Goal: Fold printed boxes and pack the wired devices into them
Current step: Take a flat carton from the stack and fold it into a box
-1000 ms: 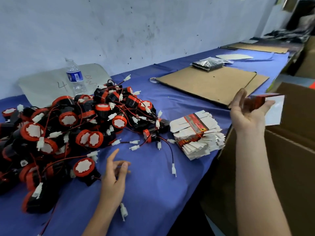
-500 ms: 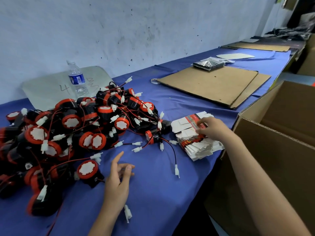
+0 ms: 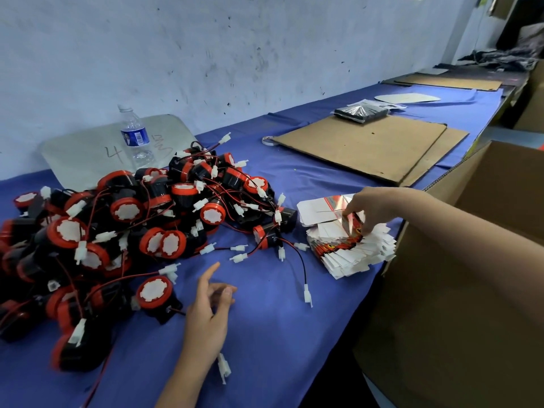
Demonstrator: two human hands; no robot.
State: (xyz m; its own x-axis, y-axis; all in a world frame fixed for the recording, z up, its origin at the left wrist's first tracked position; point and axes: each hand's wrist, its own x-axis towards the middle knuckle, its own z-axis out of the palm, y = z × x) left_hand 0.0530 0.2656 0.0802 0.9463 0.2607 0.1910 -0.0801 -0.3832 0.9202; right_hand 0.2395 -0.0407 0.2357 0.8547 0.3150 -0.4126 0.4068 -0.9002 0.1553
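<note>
Closest to us, our left hand (image 3: 209, 313) is just hovering low over the blue cloth-covered table (image 3: 279, 348), fingers loose and spread, gripping nothing, with a stray white plastic connector (image 3: 223, 368) lying by the wrist. On our right the big brown cardboard carton (image 3: 471, 304) is standing open against the table edge, but we're not seeing inside it, so we can't tell how many packed boxes are sitting in there.

A bit further out, the heap of round black-and-red wired devices (image 3: 132, 231) is sprawling over the left half of the table, red and black leads tangling everywhere, and one of them (image 3: 154, 293) is lying just beside our left fingers. That's probably the one we're going for next.

Past that, our right hand (image 3: 371, 210) is reaching onto the fanned stack of flat red-and-white printed boxes (image 3: 350, 251) near the table edge, fingertips pinching the top blank (image 3: 321, 207) and peeling it up off the rest.

So progress-wise we're guessing it's early in this round: no folded box is showing anywhere on the table, nothing is being packed yet, and both the heap and the stack are looking big. Folding, stuffing the device and lead in, closing, dropping it in the carton, all of that is waiting.

Way at the back a clear plastic water bottle (image 3: 134, 136) and some flat brown cardboard sheets (image 3: 368, 145) are just sitting there
</note>
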